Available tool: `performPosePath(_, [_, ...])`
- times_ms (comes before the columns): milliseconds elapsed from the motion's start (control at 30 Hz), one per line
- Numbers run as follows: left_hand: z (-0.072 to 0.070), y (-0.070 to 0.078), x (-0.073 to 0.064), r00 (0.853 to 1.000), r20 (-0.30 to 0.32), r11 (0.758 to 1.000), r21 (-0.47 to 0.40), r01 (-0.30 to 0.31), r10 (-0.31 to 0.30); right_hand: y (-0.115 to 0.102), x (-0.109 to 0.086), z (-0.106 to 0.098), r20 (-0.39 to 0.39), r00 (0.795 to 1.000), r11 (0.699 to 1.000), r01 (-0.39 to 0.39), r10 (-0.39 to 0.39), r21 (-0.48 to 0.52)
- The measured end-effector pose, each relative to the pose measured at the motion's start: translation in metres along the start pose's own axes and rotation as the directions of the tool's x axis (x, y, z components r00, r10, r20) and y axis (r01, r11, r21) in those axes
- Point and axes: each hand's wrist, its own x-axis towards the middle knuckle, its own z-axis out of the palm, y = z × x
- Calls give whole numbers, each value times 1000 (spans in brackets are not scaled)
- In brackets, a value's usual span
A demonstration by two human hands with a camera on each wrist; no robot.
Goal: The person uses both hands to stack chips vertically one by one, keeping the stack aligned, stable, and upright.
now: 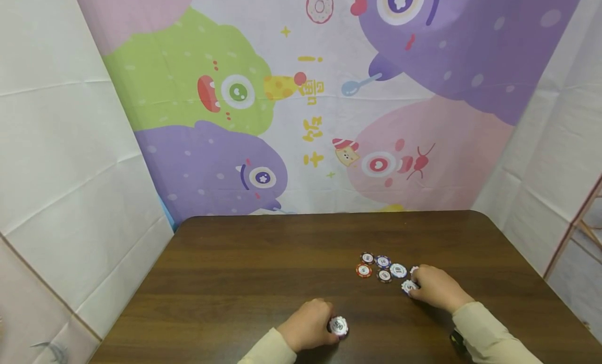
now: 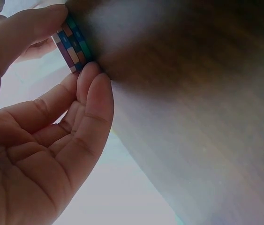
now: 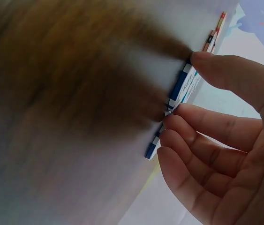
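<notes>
My left hand (image 1: 307, 325) grips a short stack of poker chips (image 1: 338, 327) at the front middle of the table. The top chip is white and reads 500. From the side in the left wrist view, the chip stack (image 2: 73, 47) shows several coloured layers between thumb and fingers. Farther right, my right hand (image 1: 439, 288) pinches a white poker chip (image 1: 408, 287) marked 5 by its rim. Its blue-and-white edge shows in the right wrist view, between thumb and index finger. Another chip (image 3: 153, 146) lies close by the other fingertips, mostly covered in the head view.
Left of my right hand lies a loose group of poker chips: a white one (image 1: 397, 270), a blue one (image 1: 383, 261), a red one (image 1: 363, 270) and two dark ones (image 1: 384, 276). The brown wooden table (image 1: 226, 280) meets a cartoon-printed cloth (image 1: 301, 186) at its back edge.
</notes>
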Motion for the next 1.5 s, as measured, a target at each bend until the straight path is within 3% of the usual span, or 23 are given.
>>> performPosePath(733, [-1,1,1,1000,5,1000,23,-3,2,-4,4,-6,-7,1000,1000,-21,21,-18])
performPosePath(967, [-1,1,1,1000,6,1000,15,-8,8,-9,5,-4,-48,999,1000,16,-17,-24])
performPosePath(1500, [1,-1,1,1000,-5,1000,20,-9,9,-49,7,-10,-84,986,987,152,-148,45])
